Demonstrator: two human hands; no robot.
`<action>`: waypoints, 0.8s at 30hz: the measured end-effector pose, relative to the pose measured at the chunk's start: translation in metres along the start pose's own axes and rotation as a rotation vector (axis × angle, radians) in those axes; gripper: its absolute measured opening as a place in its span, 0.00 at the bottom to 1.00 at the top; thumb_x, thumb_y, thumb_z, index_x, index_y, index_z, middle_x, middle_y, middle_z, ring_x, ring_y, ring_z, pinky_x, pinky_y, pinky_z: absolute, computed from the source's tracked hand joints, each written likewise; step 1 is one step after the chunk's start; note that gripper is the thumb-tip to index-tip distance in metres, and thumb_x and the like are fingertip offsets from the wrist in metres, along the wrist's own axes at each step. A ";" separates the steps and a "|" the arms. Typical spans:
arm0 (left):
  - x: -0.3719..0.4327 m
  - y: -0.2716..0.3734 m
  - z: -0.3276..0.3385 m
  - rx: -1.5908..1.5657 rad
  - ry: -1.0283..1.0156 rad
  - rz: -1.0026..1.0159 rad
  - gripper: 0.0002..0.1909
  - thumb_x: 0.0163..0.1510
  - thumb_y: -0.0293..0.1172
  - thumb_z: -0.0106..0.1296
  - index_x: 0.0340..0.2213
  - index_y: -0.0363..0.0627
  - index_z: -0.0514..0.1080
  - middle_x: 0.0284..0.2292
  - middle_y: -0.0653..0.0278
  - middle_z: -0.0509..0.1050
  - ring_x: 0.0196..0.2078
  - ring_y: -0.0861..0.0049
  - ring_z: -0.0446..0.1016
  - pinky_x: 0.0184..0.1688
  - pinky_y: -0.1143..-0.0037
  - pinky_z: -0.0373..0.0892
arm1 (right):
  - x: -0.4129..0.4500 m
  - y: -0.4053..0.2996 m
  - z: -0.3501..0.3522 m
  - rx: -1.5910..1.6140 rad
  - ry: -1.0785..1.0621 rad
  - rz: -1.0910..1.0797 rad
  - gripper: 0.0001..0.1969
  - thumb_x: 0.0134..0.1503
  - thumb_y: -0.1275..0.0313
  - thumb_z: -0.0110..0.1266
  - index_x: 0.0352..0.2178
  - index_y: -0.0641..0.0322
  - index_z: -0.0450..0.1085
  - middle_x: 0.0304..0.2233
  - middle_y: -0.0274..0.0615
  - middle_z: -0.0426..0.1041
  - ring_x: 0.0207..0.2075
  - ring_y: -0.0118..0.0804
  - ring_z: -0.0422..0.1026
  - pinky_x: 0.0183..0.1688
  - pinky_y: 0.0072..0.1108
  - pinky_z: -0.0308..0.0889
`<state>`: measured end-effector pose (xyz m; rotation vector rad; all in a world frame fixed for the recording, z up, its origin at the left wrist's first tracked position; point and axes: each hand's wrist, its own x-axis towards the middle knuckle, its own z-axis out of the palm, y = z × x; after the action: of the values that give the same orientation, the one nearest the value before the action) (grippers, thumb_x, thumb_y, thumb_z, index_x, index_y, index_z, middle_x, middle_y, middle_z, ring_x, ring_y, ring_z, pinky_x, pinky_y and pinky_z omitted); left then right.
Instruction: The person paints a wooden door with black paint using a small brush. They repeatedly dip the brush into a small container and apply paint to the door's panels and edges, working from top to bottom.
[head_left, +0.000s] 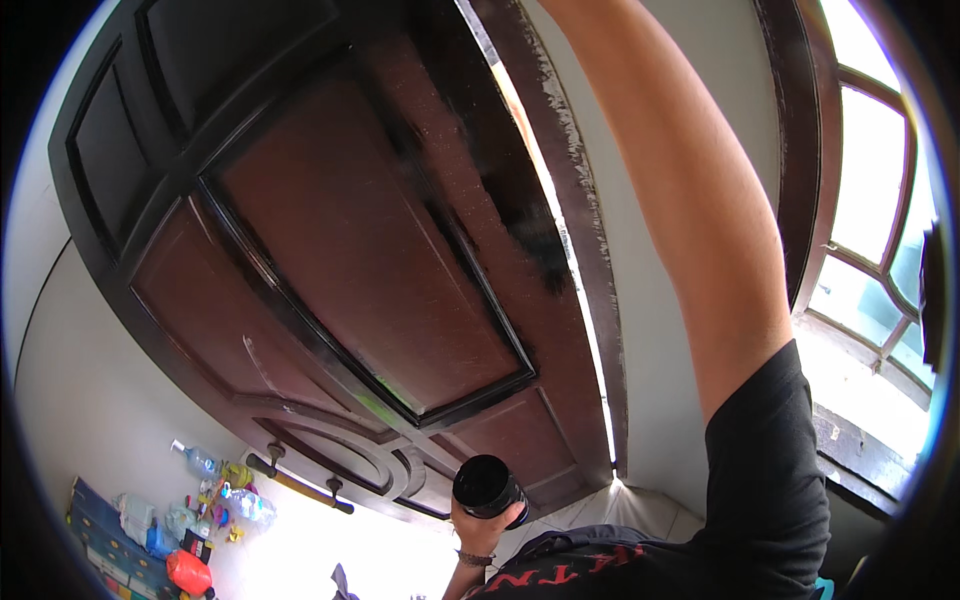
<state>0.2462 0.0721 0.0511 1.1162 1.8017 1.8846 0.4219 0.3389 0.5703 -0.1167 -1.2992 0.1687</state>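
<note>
A panelled wooden door (360, 225) fills the middle of the view, reddish brown in the lower parts, with wet-looking black paint on its upper panels, mouldings and edge. My left hand (480, 525) grips a cylindrical container (487, 487) with a black top or contents, below the door's lower panels; a bracelet is on that wrist. My right arm reaches up past the top edge of the picture, so my right hand is out of view. Brown bare patches lie between the black strokes near the door's edge.
A long door handle (300, 484) projects at the lower left. Plastic bottles (251, 506), bags and a red bundle (189, 572) lie on the floor by a dark blue cabinet (112, 529). On the right are a pale wall (660, 315) and a wood-framed window (870, 180).
</note>
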 end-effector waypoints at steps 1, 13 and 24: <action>-0.002 0.000 -0.004 -0.010 0.011 0.001 0.41 0.33 0.29 0.77 0.50 0.36 0.68 0.43 0.59 0.77 0.43 0.74 0.78 0.49 0.73 0.74 | 0.007 0.006 0.012 -0.003 0.079 -0.083 0.09 0.48 0.72 0.64 0.27 0.69 0.75 0.22 0.50 0.78 0.27 0.41 0.79 0.31 0.30 0.73; 0.000 -0.007 -0.008 0.062 0.004 0.014 0.43 0.32 0.30 0.77 0.50 0.35 0.68 0.43 0.59 0.78 0.43 0.74 0.78 0.49 0.73 0.73 | -0.235 0.071 -0.022 -0.095 -0.020 0.049 0.06 0.53 0.73 0.67 0.28 0.62 0.76 0.23 0.32 0.78 0.25 0.19 0.76 0.25 0.14 0.68; 0.007 -0.005 0.005 0.030 -0.084 -0.058 0.43 0.28 0.29 0.76 0.50 0.41 0.69 0.44 0.61 0.76 0.46 0.71 0.76 0.50 0.70 0.73 | -0.261 0.049 -0.069 -0.345 -0.622 0.589 0.09 0.53 0.70 0.63 0.25 0.65 0.74 0.19 0.42 0.75 0.20 0.31 0.74 0.25 0.24 0.68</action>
<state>0.2437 0.0816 0.0481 1.1231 1.8027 1.7567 0.4179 0.3381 0.2957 -0.7956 -1.8787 0.5109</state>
